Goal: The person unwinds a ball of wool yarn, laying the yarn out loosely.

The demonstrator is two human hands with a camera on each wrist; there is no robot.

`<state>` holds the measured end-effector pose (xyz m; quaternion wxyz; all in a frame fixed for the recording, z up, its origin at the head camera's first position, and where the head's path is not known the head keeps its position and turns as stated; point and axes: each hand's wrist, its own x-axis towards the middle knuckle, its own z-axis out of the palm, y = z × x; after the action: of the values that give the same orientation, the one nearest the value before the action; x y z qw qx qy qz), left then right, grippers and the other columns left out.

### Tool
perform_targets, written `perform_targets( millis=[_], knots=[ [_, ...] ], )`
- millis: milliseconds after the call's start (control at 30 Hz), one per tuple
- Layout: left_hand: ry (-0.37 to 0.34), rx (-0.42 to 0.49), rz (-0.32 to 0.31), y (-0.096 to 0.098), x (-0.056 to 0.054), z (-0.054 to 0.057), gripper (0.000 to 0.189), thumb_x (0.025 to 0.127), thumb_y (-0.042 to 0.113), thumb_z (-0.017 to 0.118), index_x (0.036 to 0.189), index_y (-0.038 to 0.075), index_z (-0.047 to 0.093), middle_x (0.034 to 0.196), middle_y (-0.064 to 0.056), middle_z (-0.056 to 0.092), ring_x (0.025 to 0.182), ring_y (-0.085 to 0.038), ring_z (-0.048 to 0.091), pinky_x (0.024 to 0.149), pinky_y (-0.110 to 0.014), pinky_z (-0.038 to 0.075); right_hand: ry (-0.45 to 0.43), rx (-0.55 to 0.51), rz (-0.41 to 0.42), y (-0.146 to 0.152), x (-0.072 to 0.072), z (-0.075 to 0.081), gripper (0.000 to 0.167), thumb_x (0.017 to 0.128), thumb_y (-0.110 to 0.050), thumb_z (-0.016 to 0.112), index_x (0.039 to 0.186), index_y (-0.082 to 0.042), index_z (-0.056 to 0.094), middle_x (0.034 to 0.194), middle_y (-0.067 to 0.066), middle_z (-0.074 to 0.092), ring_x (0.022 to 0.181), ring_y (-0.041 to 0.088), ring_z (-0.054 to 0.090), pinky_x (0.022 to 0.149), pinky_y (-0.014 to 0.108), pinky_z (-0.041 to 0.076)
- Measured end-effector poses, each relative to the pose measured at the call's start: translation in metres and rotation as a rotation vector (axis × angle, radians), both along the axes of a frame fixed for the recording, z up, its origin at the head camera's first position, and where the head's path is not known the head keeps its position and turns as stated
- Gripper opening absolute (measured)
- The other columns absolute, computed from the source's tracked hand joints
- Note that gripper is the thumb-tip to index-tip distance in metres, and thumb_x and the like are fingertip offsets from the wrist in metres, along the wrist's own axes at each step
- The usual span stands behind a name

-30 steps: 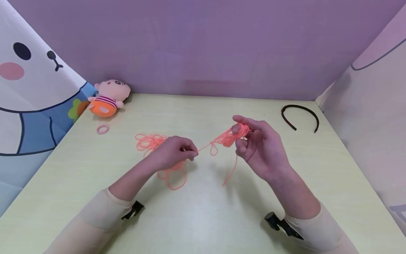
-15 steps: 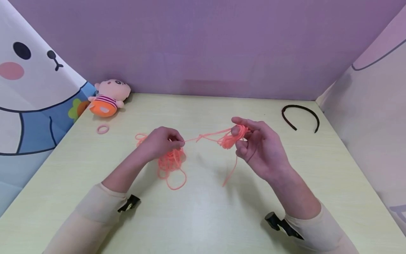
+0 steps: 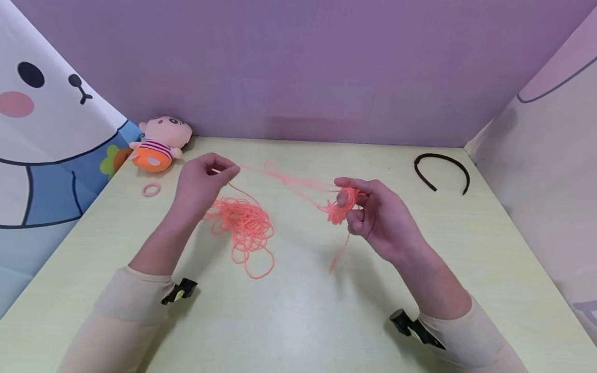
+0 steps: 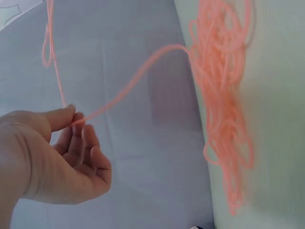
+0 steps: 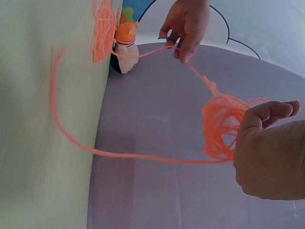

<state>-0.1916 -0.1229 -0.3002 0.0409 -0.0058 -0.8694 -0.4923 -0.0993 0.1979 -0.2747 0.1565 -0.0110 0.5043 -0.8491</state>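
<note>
Thumb and fingertips of my left hand (image 3: 198, 186) pinch a strand of coral-orange string (image 4: 131, 86), seen closely in the left wrist view. One side of that strand drops to a loose pile of the same string (image 3: 244, 223) on the table. The other side stretches across to a looped bundle (image 3: 339, 210) held about the curled fingers of my right hand (image 3: 392, 228). Between the hands the string is partly tangled in long loops. From the bundle a free tail (image 5: 128, 156) hangs down. How the right thumb meets the bundle is partly hidden.
On the pale table (image 3: 298, 321), a plush toy (image 3: 160, 145) sits at the back left, with a pink ring (image 3: 151, 190) in front of it. A black headband (image 3: 443, 158) lies at the back right. A purple backdrop (image 3: 298, 72) rises behind.
My left hand has moved left, up and away from the right hand, drawing the strand longer. The pile beneath it is now uncovered. The right hand has barely moved.
</note>
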Motion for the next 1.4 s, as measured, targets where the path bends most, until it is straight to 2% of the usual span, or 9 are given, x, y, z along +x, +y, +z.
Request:
perform_targets(
  millis=[333,533,700,800,867,967,1067,1200,1400],
  knots=[
    [0.104,0.290,0.223,-0.007,0.002,0.012,0.029,0.097,0.037,0.068,0.116,0.015,0.068,0.106,0.001,0.058,0.090,-0.016,0.056,0.067,-0.021,0.045,-0.026,0.029,-0.067,0.001,-0.005,0.000,0.036,0.106,-0.016,0.038,0.137,0.001,0.047,0.088,0.005,0.067,0.053,0.011,0.042,0.051,0.020,0.039],
    [0.157,0.469,0.281,-0.010,0.002,0.013,0.022,0.096,0.032,0.071,0.111,0.017,0.068,0.106,-0.001,0.058,0.089,-0.016,0.056,0.069,-0.020,0.047,-0.046,0.023,-0.154,0.001,-0.007,0.000,0.032,0.107,-0.017,0.041,0.133,-0.004,0.051,0.103,0.007,0.070,0.056,0.010,0.045,0.052,0.019,0.040],
    [0.152,0.537,0.306,-0.012,0.001,0.014,0.022,0.096,0.031,0.071,0.112,0.017,0.066,0.109,-0.002,0.057,0.090,-0.016,0.055,0.073,-0.021,0.048,-0.040,0.033,-0.222,0.002,-0.006,-0.001,0.029,0.107,-0.020,0.046,0.132,-0.007,0.053,0.108,0.005,0.068,0.056,0.012,0.052,0.053,0.020,0.041],
    [0.152,0.548,0.328,-0.013,0.000,0.014,0.023,0.096,0.031,0.071,0.113,0.017,0.066,0.111,-0.001,0.057,0.092,-0.016,0.055,0.073,-0.021,0.047,-0.031,0.050,-0.251,0.002,-0.006,-0.001,0.029,0.105,-0.019,0.052,0.131,-0.007,0.053,0.105,0.003,0.068,0.057,0.012,0.054,0.054,0.020,0.044],
    [0.144,0.513,0.334,-0.014,-0.001,0.013,0.022,0.097,0.032,0.069,0.114,0.018,0.065,0.113,0.000,0.057,0.094,-0.015,0.054,0.074,-0.022,0.047,-0.025,0.057,-0.260,0.001,-0.006,-0.001,0.029,0.105,-0.017,0.054,0.132,-0.007,0.053,0.103,0.002,0.067,0.057,0.012,0.054,0.054,0.020,0.045],
    [0.129,0.407,0.300,-0.012,-0.002,0.010,0.023,0.099,0.029,0.067,0.117,0.016,0.064,0.115,0.002,0.056,0.099,-0.015,0.051,0.078,-0.023,0.046,-0.018,0.048,-0.258,0.000,-0.005,-0.001,0.031,0.104,-0.013,0.057,0.134,-0.006,0.053,0.100,0.001,0.067,0.056,0.011,0.052,0.054,0.019,0.044],
    [0.132,0.279,0.216,-0.005,-0.002,0.005,0.023,0.099,0.015,0.064,0.122,0.011,0.060,0.118,0.000,0.055,0.105,-0.016,0.049,0.082,-0.025,0.046,-0.018,0.020,-0.242,-0.002,-0.004,-0.001,0.031,0.103,-0.011,0.059,0.134,-0.006,0.053,0.097,0.001,0.068,0.054,0.010,0.049,0.054,0.019,0.043],
    [0.144,0.175,0.075,0.008,0.004,0.002,0.032,0.093,-0.002,0.058,0.125,0.004,0.058,0.123,-0.007,0.057,0.112,-0.020,0.050,0.083,-0.029,0.046,-0.029,-0.002,-0.214,-0.005,-0.002,-0.002,0.029,0.103,-0.009,0.059,0.131,-0.005,0.055,0.094,0.002,0.069,0.052,0.010,0.050,0.053,0.018,0.044],
    [0.089,0.101,-0.193,0.032,0.021,0.000,0.021,0.099,0.007,0.061,0.120,0.003,0.060,0.119,-0.009,0.061,0.112,-0.023,0.056,0.082,-0.035,0.050,-0.022,0.021,-0.164,-0.009,0.001,-0.002,0.023,0.104,-0.006,0.054,0.127,-0.005,0.054,0.095,0.003,0.069,0.053,0.010,0.051,0.052,0.017,0.044]
  ],
)
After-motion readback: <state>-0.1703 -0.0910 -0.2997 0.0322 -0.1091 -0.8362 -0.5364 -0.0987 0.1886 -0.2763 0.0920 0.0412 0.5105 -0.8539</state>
